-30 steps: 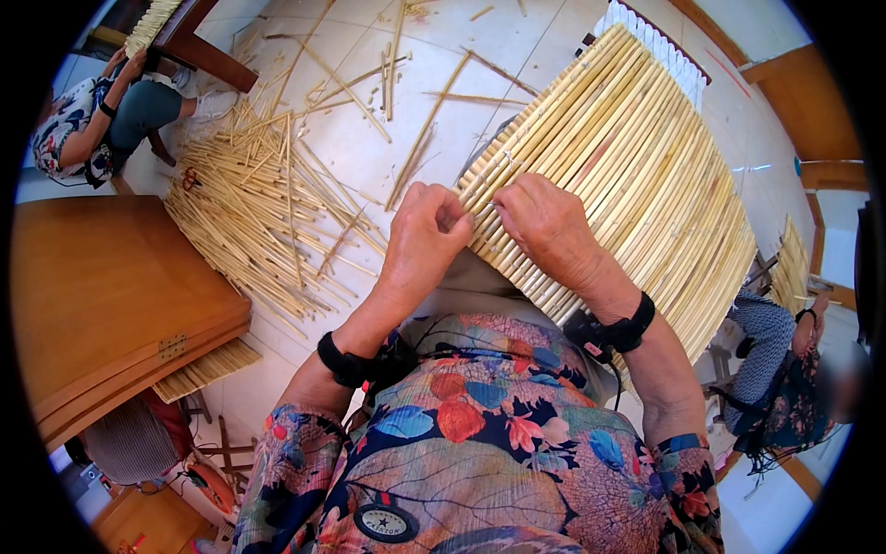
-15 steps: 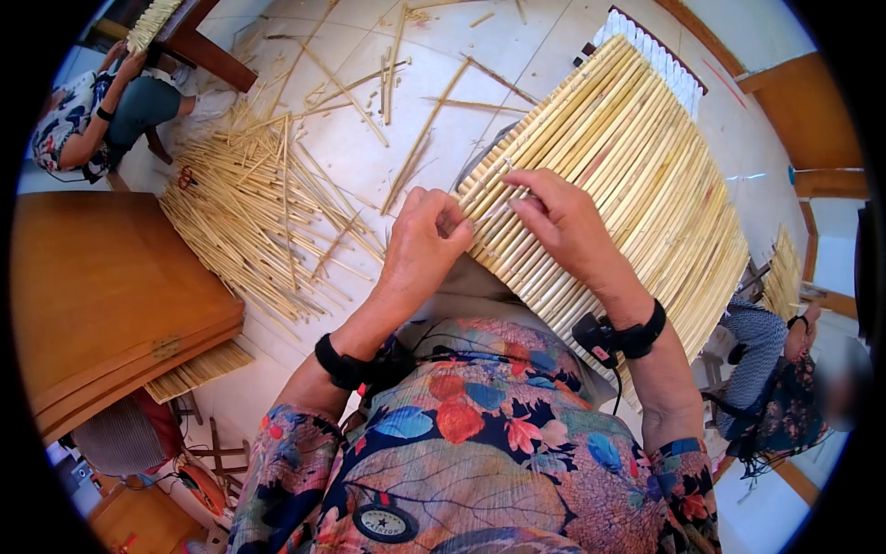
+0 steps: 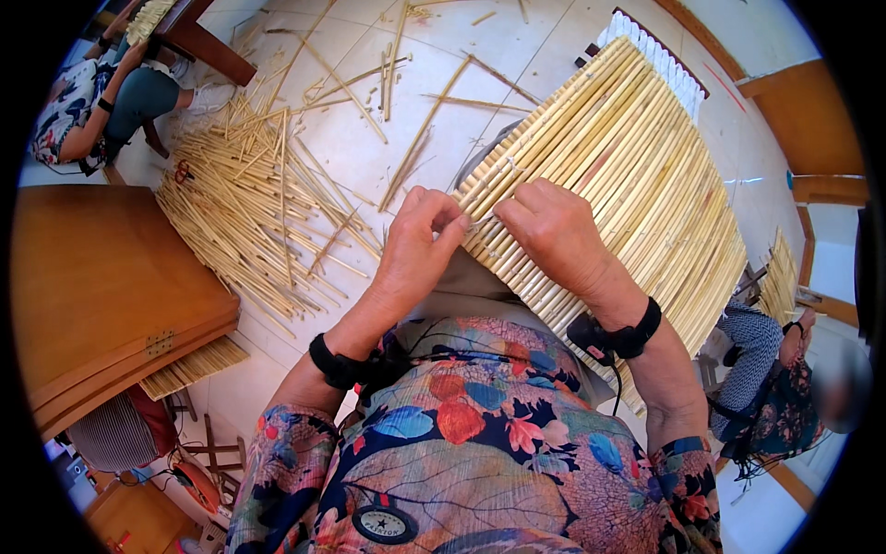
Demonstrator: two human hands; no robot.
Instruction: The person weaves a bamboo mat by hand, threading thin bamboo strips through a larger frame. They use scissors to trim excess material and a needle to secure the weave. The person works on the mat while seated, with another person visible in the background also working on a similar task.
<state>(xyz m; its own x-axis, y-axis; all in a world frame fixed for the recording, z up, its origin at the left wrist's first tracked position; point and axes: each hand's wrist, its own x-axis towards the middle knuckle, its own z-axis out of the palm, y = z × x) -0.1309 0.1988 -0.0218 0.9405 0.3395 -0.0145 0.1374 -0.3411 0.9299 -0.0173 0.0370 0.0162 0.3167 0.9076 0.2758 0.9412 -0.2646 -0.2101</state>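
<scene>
- While the left hand point(image 3: 420, 242) pinches the left corner of a pale yellow mat of straight stalks point(image 3: 628, 175), the right hand point(image 3: 552, 233) grips a thin white thread point(image 3: 481, 221).
- The mat slants across the grey-clad lap point(image 3: 471, 288).
- Loose straw-coloured stalks point(image 3: 245, 217) litter the white tiled floor point(image 3: 544, 32).
- Beyond: a brown wooden table point(image 3: 111, 268), two seated people point(image 3: 152, 97).
</scene>
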